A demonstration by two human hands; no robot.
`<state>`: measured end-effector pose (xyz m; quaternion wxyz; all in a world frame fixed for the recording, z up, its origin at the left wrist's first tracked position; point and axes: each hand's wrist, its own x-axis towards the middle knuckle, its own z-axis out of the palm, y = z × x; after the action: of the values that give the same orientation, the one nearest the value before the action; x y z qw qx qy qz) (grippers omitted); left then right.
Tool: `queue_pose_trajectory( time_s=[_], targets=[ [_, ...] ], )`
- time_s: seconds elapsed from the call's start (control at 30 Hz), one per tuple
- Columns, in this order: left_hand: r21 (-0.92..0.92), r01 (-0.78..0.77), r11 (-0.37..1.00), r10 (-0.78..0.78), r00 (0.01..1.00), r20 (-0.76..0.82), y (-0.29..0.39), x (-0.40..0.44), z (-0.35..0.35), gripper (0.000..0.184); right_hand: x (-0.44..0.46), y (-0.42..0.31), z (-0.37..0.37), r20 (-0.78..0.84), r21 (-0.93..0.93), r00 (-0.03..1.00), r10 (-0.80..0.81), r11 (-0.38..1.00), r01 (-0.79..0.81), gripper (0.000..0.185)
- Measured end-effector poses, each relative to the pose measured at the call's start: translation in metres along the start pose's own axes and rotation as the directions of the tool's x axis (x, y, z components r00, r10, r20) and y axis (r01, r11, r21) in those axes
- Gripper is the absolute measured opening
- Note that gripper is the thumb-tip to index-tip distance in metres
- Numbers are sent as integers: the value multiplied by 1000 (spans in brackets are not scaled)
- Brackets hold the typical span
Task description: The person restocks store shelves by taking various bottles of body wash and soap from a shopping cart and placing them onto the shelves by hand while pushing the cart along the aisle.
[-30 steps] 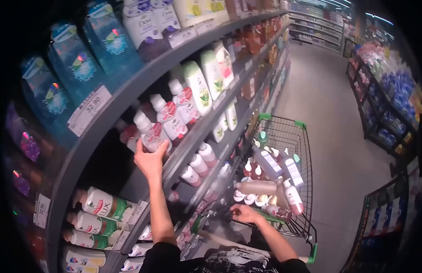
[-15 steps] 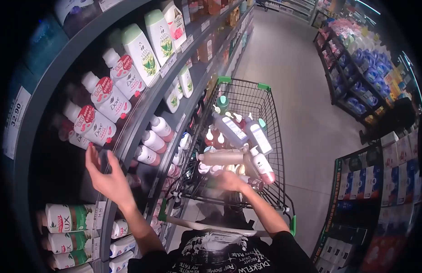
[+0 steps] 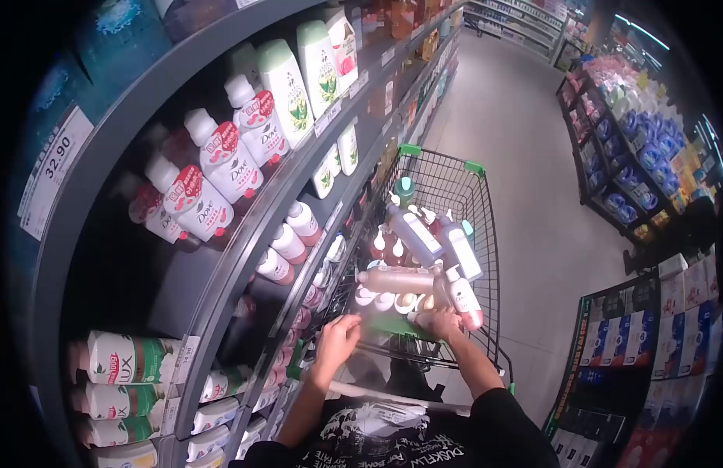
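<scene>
Left hand [image 3: 338, 341], lower centre of frame, beside cart [image 3: 475, 167]: fingers curled, blurred; could not tell whether grip was empty. Right hand [image 3: 443, 321] lay at near end of bottles [image 3: 400, 279] inside cart; grip hidden, could not tell if closed on one. Tilted Dove bottle [image 3: 464, 299] touched or nearly touched it: knuckle knock could topple it. Farther, purple-tinted bottles [image 3: 416, 238] lay slanted over others; tug underneath could start slide.

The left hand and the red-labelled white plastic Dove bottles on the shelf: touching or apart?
Apart. The head view shows the dark grey shelf edge between the left hand and those bottles.
</scene>
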<state>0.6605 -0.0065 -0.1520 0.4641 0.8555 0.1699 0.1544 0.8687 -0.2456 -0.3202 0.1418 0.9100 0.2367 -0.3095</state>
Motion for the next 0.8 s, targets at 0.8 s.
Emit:
queue_pose_trajectory(
  time_s=[0.8],
  targets=[
    [-547,-69,834,-112,951,-289,124,-15,-84,52,-174,-128,-196,-661,747,470,-585,-576,333,74]
  ],
)
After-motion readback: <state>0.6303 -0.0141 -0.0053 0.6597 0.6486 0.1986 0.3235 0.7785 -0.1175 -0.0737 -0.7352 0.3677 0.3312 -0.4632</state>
